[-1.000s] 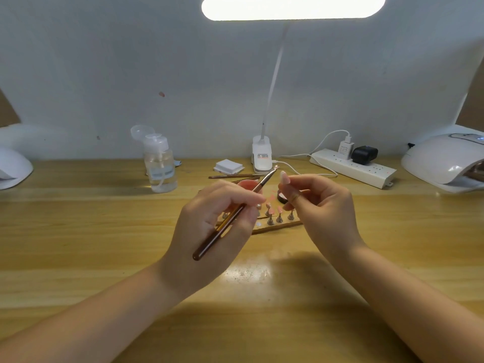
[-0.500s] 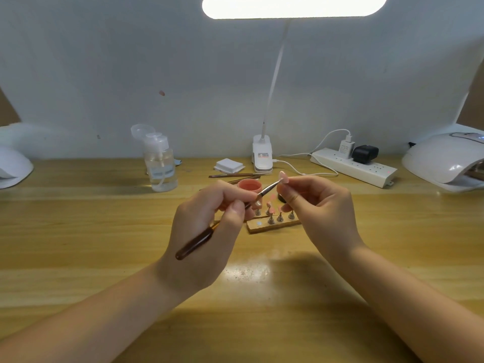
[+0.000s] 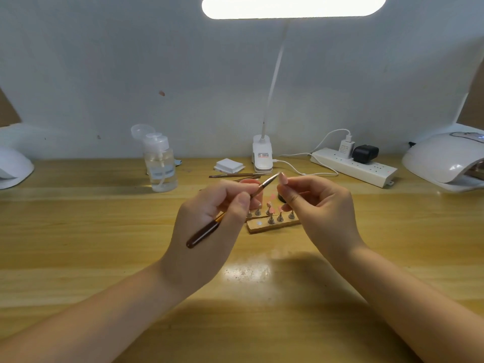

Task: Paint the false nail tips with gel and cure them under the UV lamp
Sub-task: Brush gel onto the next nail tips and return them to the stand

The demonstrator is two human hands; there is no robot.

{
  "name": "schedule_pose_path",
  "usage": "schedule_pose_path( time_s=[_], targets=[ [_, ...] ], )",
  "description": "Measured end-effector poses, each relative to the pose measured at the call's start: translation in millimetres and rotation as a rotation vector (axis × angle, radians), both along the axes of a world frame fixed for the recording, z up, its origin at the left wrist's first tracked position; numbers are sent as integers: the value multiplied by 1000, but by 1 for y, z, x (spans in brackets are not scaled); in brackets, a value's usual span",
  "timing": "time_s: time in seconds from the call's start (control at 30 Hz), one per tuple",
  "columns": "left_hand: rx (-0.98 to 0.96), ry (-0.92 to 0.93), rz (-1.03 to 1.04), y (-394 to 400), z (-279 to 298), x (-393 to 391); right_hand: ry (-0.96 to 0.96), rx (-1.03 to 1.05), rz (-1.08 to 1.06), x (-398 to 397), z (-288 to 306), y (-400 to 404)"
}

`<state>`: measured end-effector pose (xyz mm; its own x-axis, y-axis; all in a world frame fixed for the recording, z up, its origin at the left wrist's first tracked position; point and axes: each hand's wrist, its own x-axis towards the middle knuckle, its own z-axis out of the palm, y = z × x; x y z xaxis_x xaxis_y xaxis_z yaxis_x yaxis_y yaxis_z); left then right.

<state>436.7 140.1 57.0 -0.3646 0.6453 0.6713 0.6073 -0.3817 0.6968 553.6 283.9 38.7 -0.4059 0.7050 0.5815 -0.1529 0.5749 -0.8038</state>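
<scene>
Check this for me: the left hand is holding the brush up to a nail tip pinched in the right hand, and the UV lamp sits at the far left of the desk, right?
Not quite. The left hand does hold the brush to the nail tip pinched in the right hand, but the head view shows the UV lamp at the far right of the desk, not the left.
</scene>
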Motion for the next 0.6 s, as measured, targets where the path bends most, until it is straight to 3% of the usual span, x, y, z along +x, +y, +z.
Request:
schedule_pose_path(
  time_s=[0.07, 0.1, 0.13, 0.17, 0.23, 0.27, 0.37, 0.4, 0.47, 0.57, 0.6],
  targets=[
    [-99, -10, -8, 4, 10, 3, -6, 5, -26, 0, -1, 1],
    [-212, -100, -149, 3, 11, 2, -13, 15, -43, 0, -1, 2],
    [-277, -77, -195, 1, 7, -6, -26, 33, -62, 0, -1, 3],
    [-320, -105, -97, 4, 8, -10, -40, 62, -78, 1, -1, 3],
    [-134, -3, -90, 0, 7, 1, -68, 145, -110, 2, -1, 2],
    [-42, -8, 12, 3, 11, 5, -80, 187, -127, 2, -2, 1],
    [-73, -12, 69, -6, 3, 4, -106, 265, -167, 2, -2, 1],
    [-137, -65, 25, -1, 7, 2, -111, 279, -175, 1, -2, 0],
    [-260, -314, -268, -4, 12, -2, -121, 298, -186, 1, -2, 1],
    [-283, -1, -110, 2, 2, -10, -125, 297, -188, 2, -2, 1],
    [-185, 49, -56, 3, 2, -6, -127, 295, -187, 2, -2, 1]
  ],
)
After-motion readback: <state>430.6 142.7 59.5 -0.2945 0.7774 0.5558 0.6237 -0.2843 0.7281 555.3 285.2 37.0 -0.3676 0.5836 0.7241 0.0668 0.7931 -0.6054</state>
